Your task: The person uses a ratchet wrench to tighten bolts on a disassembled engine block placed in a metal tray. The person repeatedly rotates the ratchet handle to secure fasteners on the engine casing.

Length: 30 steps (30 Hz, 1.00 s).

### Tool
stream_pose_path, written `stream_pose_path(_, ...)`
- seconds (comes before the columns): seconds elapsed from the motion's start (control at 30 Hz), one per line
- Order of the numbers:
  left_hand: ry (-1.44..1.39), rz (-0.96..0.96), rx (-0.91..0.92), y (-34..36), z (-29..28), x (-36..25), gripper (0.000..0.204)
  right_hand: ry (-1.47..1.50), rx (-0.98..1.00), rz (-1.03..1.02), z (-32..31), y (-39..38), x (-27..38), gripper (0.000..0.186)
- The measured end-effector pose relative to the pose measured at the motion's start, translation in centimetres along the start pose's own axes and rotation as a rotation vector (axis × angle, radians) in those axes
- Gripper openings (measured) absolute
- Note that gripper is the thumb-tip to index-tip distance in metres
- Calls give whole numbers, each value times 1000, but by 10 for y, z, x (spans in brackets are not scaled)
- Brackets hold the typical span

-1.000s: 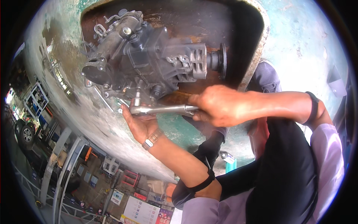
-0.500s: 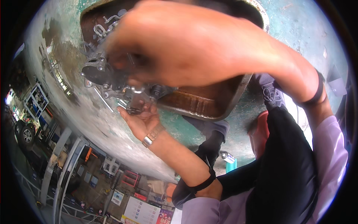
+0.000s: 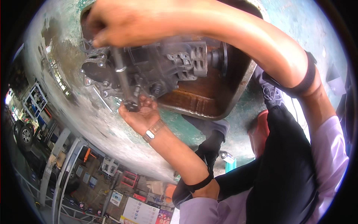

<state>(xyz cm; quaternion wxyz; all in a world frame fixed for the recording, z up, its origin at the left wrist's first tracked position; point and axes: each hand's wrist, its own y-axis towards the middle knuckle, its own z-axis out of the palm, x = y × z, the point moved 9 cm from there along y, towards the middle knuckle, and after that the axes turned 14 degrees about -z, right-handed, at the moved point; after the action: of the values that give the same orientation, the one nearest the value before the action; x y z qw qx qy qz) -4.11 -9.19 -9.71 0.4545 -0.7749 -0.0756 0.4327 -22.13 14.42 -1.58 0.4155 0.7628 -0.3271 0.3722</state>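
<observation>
A grey metal gearbox-like assembly (image 3: 149, 61) with bolts and brackets lies in a rusty metal tray. A long-handled ratchet wrench (image 3: 122, 72) stands across its near left end, slightly blurred. My left hand (image 3: 143, 117), palm up with fingers curled, holds the dark lower end of the wrench beside a bolt. My right hand (image 3: 112, 24) is smeared by motion over the far left of the assembly. Its fingers are curled at the wrench's upper end, and the hand hides the grip. A short shiny rod (image 3: 102, 99) lies beside the assembly's left end.
The tray (image 3: 201, 112) has a raised rim and rests on a worn green surface (image 3: 171, 128). My shoe (image 3: 272, 95) is to the right of it. Near my legs are a red object (image 3: 259, 132) and a spray can (image 3: 228, 158). Workshop equipment fills the lower left.
My right hand has swung left and away, uncovering the assembly's middle and the wrench handle. My left hand stays almost in place at the wrench's lower end.
</observation>
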Motion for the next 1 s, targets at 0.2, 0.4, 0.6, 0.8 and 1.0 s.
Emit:
stream_pose_path(0.2, 183, 25, -52, 10, 1, -5, 60, 80, 63, 168, 1, -114, -5, 31)
stream_pose_path(0.4, 521, 239, -1, 5, 11, -26, 57, 316, 511, 391, 131, -234, 18, 29)
stream_pose_path(0.6, 644, 322, 66, 9, 10, -41, 54, 616, 751, 255, 248, -250, 45, 34)
stream_pose_path(0.8, 364, 196, 133, 22, 1, -32, 49, 489, 543, 129, 170, -233, 46, 31)
stream_pose_path(1.0, 345, 166, 27, 8, -13, -40, 46, 516, 639, 397, 122, -218, 46, 26)
